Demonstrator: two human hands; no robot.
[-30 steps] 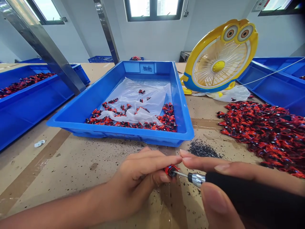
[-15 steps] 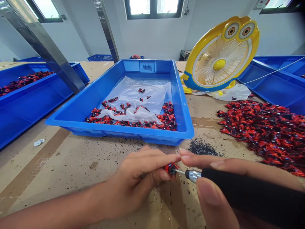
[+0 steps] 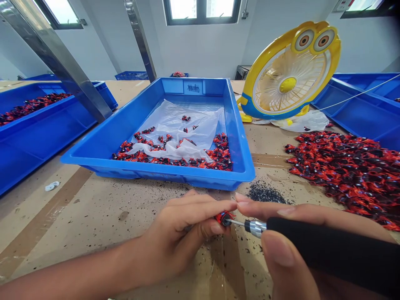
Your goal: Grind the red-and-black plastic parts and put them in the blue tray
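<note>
Between the thumb and fingers of my left hand is a small red-and-black part, its round black end turned to the right. My right hand is closed around a thick black-handled tool with a silver collar and a thin metal shaft, like a screwdriver. The shaft's tip meets the black end of the part; how deep it sits I cannot tell. My right fingertips touch or nearly touch my left index fingertip, above the shaft.
A blue tray with similar parts and a white plastic sheet stands ahead. On the right lies a heap of red-and-black parts near a yellow fan. Black crumbs lie behind my right hand. More blue bins flank both sides.
My right hand and the tool have shifted very slightly to the right. The left hand still holds the part in nearly the same place.
</note>
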